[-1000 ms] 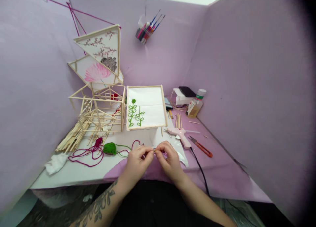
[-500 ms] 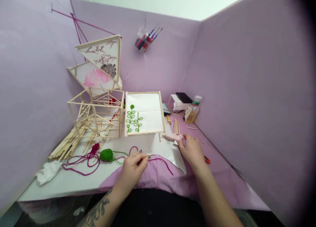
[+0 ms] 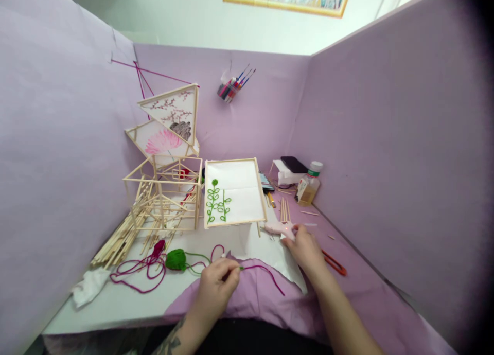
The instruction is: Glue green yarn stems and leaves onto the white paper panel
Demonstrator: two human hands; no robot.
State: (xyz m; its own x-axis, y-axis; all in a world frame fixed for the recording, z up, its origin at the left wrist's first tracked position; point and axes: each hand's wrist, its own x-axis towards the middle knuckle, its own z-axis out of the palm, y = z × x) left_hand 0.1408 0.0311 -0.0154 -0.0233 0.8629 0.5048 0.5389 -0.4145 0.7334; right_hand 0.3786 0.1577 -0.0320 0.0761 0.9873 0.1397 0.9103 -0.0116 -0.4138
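My left hand (image 3: 219,283) is closed in a pinch on a magenta yarn (image 3: 270,273), whose free end trails right over the purple cloth; a small green bit shows at the fingertips. My right hand (image 3: 306,247) has its thumb and fingers around the rear of a pale pink glue gun (image 3: 278,228), which lies with its nozzle toward the framed white panel (image 3: 243,190). Green yarn leaves decorate that panel's left side. A green yarn ball (image 3: 176,260) and a magenta bundle (image 3: 158,249) lie left of my left hand.
A wooden stick frame (image 3: 162,181) and loose sticks (image 3: 116,242) occupy the left. Bottle (image 3: 309,185), black phone (image 3: 294,164) and orange-red cutter (image 3: 335,263) are at right. White tissue (image 3: 89,288) lies front left. Purple walls (image 3: 386,113) enclose the table.
The view has tilted up, so everything sits lower in the picture and more of the wall painting shows. My left hand still pinches the yarn; my right hand remains at the glue gun.
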